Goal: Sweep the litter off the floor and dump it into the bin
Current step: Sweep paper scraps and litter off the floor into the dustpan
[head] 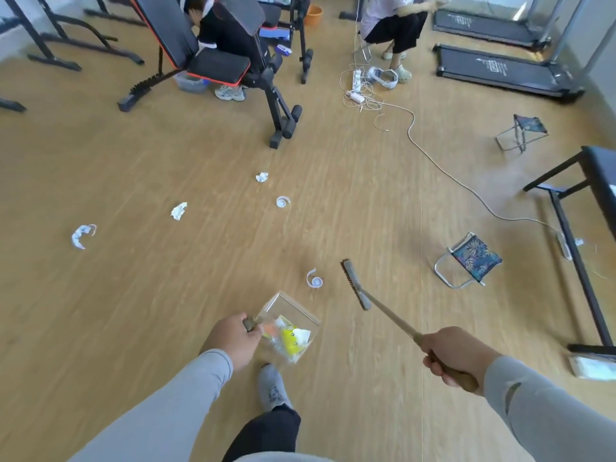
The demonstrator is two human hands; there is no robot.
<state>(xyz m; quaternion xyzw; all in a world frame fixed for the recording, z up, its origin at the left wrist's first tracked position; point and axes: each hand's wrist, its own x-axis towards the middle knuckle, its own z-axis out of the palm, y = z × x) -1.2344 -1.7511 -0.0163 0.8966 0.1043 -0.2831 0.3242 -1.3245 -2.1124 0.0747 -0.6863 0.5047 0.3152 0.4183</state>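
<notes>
Sweeping is midway. The left hand (235, 340) grips the handle of a clear dustpan (289, 328) already carrying yellow and white scraps, and the right hand (455, 356) clenches the broom (356, 284) stick. A curled tape scrap (314, 279) lies just at 12 o'clock of the dustpan, the broom head at its 3 o'clock. Next, probably: drag it toward the pan's mouth. Crumpled paper (179, 211) waits farther off at 10 o'clock; no bin visible.
</notes>
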